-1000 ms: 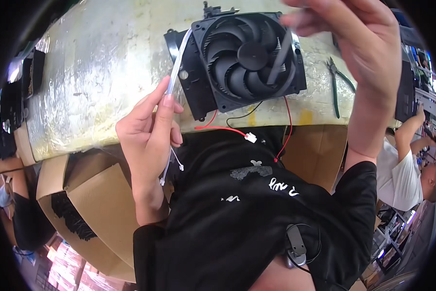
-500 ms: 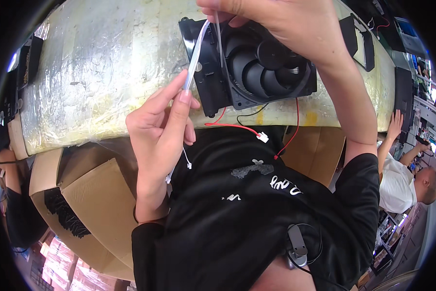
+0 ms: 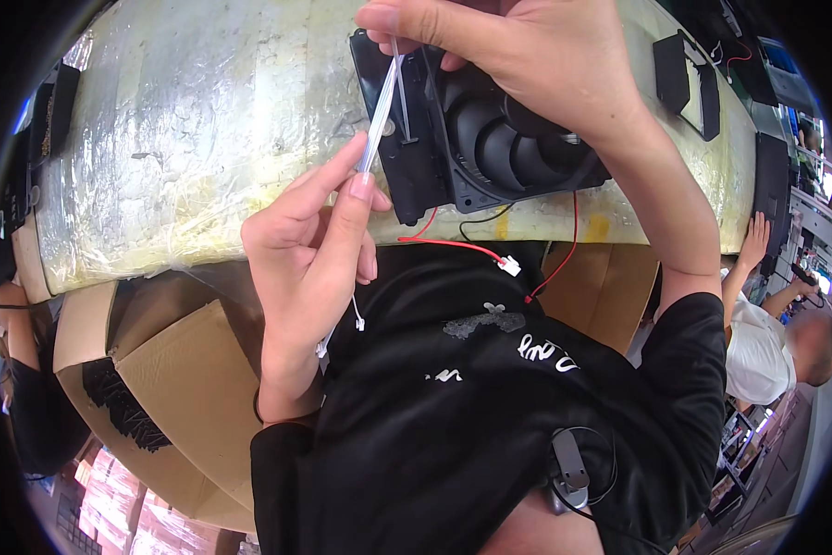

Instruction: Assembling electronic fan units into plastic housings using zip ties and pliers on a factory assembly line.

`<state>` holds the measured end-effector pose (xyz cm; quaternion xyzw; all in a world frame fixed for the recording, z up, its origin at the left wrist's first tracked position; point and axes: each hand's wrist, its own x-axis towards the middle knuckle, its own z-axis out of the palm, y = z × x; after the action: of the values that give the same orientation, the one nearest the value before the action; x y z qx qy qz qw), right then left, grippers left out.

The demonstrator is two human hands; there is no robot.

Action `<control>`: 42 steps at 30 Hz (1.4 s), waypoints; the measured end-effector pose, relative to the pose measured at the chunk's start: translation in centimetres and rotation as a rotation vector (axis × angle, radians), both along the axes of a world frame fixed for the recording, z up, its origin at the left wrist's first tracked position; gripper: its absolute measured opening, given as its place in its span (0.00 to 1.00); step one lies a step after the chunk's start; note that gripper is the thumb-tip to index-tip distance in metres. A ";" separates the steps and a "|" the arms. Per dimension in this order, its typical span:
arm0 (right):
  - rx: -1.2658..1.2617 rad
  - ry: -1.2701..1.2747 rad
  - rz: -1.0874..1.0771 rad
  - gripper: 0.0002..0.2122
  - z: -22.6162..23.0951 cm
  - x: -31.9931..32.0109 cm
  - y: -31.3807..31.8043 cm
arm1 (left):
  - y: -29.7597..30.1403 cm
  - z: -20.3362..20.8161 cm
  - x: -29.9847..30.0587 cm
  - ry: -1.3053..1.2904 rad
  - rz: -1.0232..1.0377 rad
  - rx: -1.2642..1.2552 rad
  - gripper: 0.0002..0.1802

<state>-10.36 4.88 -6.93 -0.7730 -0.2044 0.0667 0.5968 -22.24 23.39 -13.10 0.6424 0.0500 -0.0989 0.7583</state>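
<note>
- The left hand (image 3: 309,242) pinches a bundle of thin white and bluish wires (image 3: 380,122) between thumb and forefinger; a light hold there could let the strands fan out or slip.
- The right hand (image 3: 541,57) has thumb and fingers pinched at the top of the bundle, on a thin translucent strip, probably a cable tie (image 3: 403,102); its small head hangs over the black housing (image 3: 418,180) and could snag on an edge if pulled sideways.
- A tie drawn too tight might bite into the wire insulation; too loose, and the bundle could slide through.
- The bundle's upper end is hidden by the right hand, so I cannot tell how it is fixed; a hard tug could strain it.
- The black fan (image 3: 504,139) sits beside the housing on the table (image 3: 203,157), partly under the right forearm, which could knock it askew.
- The red wire with the white plug (image 3: 510,265) and another red lead (image 3: 575,231) hang past the table's near edge, where clothing could catch them.
- Small white connectors (image 3: 359,324) dangle below the left hand and could tangle.
</note>
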 end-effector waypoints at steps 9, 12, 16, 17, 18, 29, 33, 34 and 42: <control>-0.010 -0.013 0.014 0.06 0.6 -0.2 0.0 | 0.0 0.7 0.3 0.045 -0.027 0.016 0.17; -0.218 0.005 0.059 0.05 1.6 -1.0 -0.2 | -0.2 2.0 0.7 0.137 -0.048 -0.028 0.18; -0.356 -0.567 0.056 0.05 1.6 -1.8 -0.6 | -0.5 2.4 1.0 0.197 -0.159 -0.179 0.19; -0.415 -0.494 0.055 0.05 1.9 -2.2 -0.6 | -0.4 2.3 1.0 0.195 -0.156 -0.177 0.19; -0.474 -0.420 0.054 0.05 2.1 -2.6 -0.5 | -0.3 2.1 1.0 0.156 -0.191 -0.097 0.19; -0.570 -0.200 0.165 0.07 1.9 -3.1 -1.1 | -1.2 0.9 0.8 -0.406 -0.049 0.589 0.11; -0.571 -0.209 0.215 0.08 1.9 -3.4 -1.8 | -0.8 3.4 2.2 0.019 -0.104 0.122 0.04; -0.567 -0.210 0.215 0.08 2.1 -3.4 -1.9 | -0.3 3.2 2.7 0.102 -0.155 0.027 0.06; -0.570 -0.221 0.253 0.09 2.1 -3.4 -1.9 | 0.5 0.3 3.3 0.129 -0.250 -0.291 0.10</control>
<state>-13.80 2.98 -4.82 -0.8799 -0.3355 0.1102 0.3178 -18.94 23.88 -12.79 0.5196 0.0036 -0.2392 0.8202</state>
